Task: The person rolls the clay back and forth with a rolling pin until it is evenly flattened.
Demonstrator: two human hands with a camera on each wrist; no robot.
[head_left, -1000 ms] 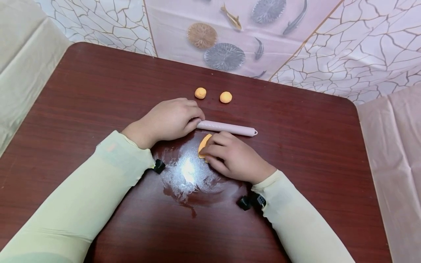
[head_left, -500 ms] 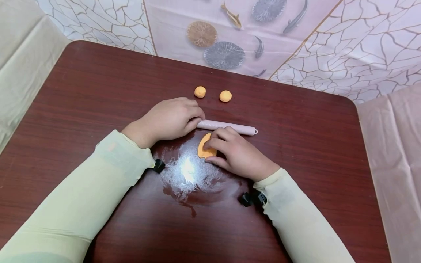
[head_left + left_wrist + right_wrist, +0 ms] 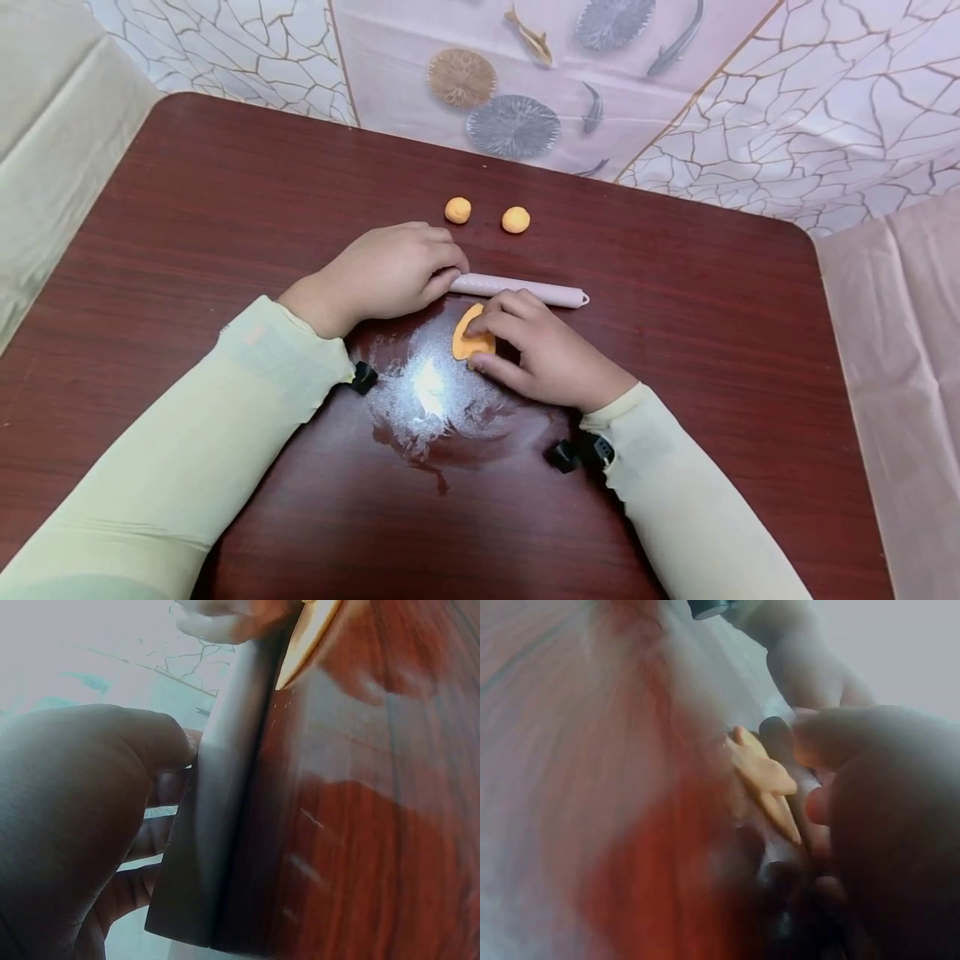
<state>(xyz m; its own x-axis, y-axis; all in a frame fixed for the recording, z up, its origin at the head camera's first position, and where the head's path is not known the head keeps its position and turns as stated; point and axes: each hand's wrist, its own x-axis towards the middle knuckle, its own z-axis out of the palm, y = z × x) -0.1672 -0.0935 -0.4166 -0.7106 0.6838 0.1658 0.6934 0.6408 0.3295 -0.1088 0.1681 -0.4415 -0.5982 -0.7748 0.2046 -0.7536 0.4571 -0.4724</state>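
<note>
A pale pink rolling pin (image 3: 525,291) lies across the dark red table (image 3: 187,217). My left hand (image 3: 390,271) grips its left end, fingers curled round it; the left wrist view shows the rolling pin (image 3: 217,802) against my palm. Just in front of the pin, a flattened orange dough piece (image 3: 467,335) rests on a patch of white flour (image 3: 427,392). My right hand (image 3: 536,350) pinches the dough's right edge between thumb and fingers; the right wrist view shows the thin dough piece (image 3: 769,784) at my fingertips. Two orange dough balls (image 3: 457,210) (image 3: 515,220) sit behind the pin.
The table ends at a patterned wall covering (image 3: 675,100) behind. Cloth hangs off the left side (image 3: 45,158) and off the right side (image 3: 900,350). Black wrist camera mounts (image 3: 577,454) show under both sleeves.
My right hand has shifted slightly right and back over the dough, uncovering more of the disc, which now lies flatter. The left hand and the rolling pin have stayed put.
</note>
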